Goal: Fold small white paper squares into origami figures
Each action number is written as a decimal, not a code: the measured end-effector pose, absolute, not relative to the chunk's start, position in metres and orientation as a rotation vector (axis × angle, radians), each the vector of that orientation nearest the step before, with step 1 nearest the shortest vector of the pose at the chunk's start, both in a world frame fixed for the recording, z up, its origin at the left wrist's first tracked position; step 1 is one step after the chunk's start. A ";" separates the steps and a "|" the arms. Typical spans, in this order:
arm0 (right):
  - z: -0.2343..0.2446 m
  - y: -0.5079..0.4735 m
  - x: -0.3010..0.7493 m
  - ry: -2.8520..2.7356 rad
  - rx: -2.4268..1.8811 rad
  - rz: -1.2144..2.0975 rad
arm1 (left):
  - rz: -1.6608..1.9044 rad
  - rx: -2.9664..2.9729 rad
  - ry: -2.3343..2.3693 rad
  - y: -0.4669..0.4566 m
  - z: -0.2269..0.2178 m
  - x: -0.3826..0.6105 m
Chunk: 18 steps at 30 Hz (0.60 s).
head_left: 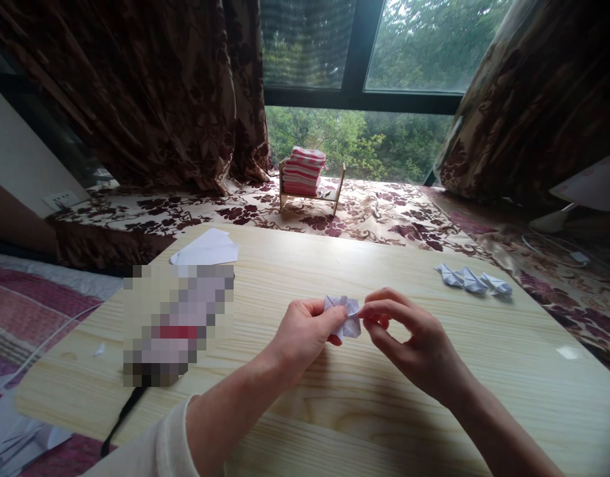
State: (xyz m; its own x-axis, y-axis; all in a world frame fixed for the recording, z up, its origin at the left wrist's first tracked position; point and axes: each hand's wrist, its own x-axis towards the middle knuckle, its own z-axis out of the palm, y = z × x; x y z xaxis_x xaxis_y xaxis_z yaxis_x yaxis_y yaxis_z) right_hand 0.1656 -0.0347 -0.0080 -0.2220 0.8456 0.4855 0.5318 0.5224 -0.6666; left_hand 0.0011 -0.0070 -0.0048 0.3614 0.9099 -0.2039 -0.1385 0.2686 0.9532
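Note:
Above the middle of a light wooden table point(334, 411) I hold a small folded piece of white paper point(345, 317) between both hands. My left hand point(305, 334) is closed on the paper's left side, thumb and fingers pinching it. My right hand point(408, 338) pinches the paper's right edge between thumb and forefinger, its other fingers curled beneath. The paper is partly hidden by my fingers.
Three finished folded paper pieces point(472, 279) lie in a row at the table's far right. Flat white sheets point(208, 248) rest at the far left, beside a blurred-out object point(178, 324). A small wooden rack of striped cloth point(305, 173) stands on the patterned ledge by the window.

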 end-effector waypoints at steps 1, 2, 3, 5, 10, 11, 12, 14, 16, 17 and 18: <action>-0.008 -0.035 0.166 -1.893 -1.143 0.458 | 0.876 1.068 0.930 -0.007 -0.005 0.001; -0.008 -0.035 0.166 -1.885 -1.153 0.457 | 0.886 1.092 0.935 -0.007 -0.005 0.001; -0.008 -0.034 0.166 -1.876 -1.162 0.450 | 0.893 1.116 0.942 -0.007 -0.005 0.001; -0.010 -0.033 0.166 -1.866 -1.171 0.429 | 0.894 1.151 0.950 -0.008 -0.005 0.001; -0.013 -0.032 0.166 -1.863 -1.190 0.381 | 0.881 1.164 0.940 -0.008 -0.005 0.001; -0.013 -0.032 0.166 -1.859 -1.197 0.377 | 0.882 1.176 0.941 -0.008 -0.005 0.001; -0.013 -0.032 0.165 -1.859 -1.203 0.378 | 0.883 1.191 0.941 -0.008 -0.004 0.001; -0.012 -0.033 0.166 -1.869 -1.208 0.385 | 0.888 1.226 0.943 -0.009 -0.004 0.001; -0.011 -0.034 0.166 -1.873 -1.202 0.374 | 0.892 1.248 0.946 -0.009 -0.005 0.000; -0.011 -0.033 0.167 -1.870 -1.196 0.361 | 0.894 1.252 0.950 -0.009 -0.005 0.000; -0.012 -0.033 0.167 -1.868 -1.186 0.348 | 0.897 1.255 0.956 -0.009 -0.006 0.000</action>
State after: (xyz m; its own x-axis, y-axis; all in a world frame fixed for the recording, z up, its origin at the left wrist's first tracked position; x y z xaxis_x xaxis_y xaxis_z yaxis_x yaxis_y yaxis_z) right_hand 0.1670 -0.0333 -0.0117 -0.1660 0.8373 0.5209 0.5932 0.5068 -0.6255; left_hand 0.0002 -0.0087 -0.0061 0.3519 0.9320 -0.0866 -0.0270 0.1026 0.9944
